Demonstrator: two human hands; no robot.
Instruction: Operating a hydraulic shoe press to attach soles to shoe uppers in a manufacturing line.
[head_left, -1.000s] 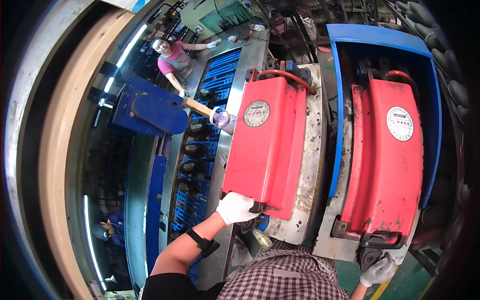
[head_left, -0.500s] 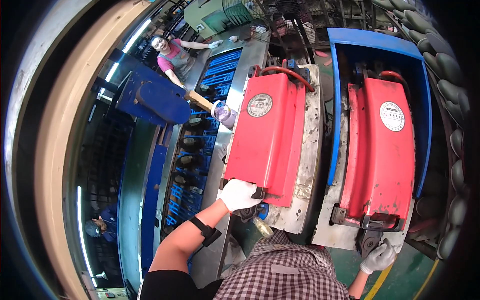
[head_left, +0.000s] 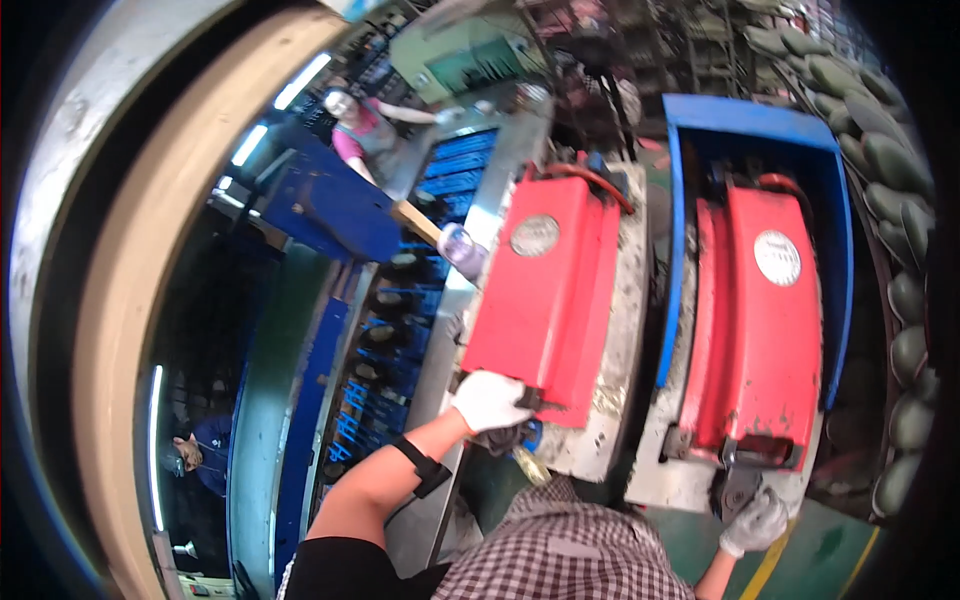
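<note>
My left hand (head_left: 490, 400), in a white glove, is closed round the dark handle (head_left: 528, 398) at the near end of a red machine cover (head_left: 535, 300). My right hand (head_left: 757, 522), also in a white glove, is at the near edge of a second machine, under its red cover (head_left: 765, 330). Its fingers look curled beside a black round part (head_left: 738, 490); what they hold, if anything, is blurred and hidden. A black band (head_left: 425, 465) circles my left forearm. I wear a checked apron (head_left: 560, 550).
A blue hood (head_left: 750, 115) surrounds the right machine. To the left runs a metal bench with blue racks (head_left: 450, 180) and a pale purple cup (head_left: 462, 250). One person (head_left: 365, 125) stands beyond it, another (head_left: 205, 455) far left. Grey-green soles (head_left: 905, 300) hang at the right.
The view has tilted, so the machines sit slightly lower in the picture. Both my hands keep their places on the two machines. The red covers look unmoved.
</note>
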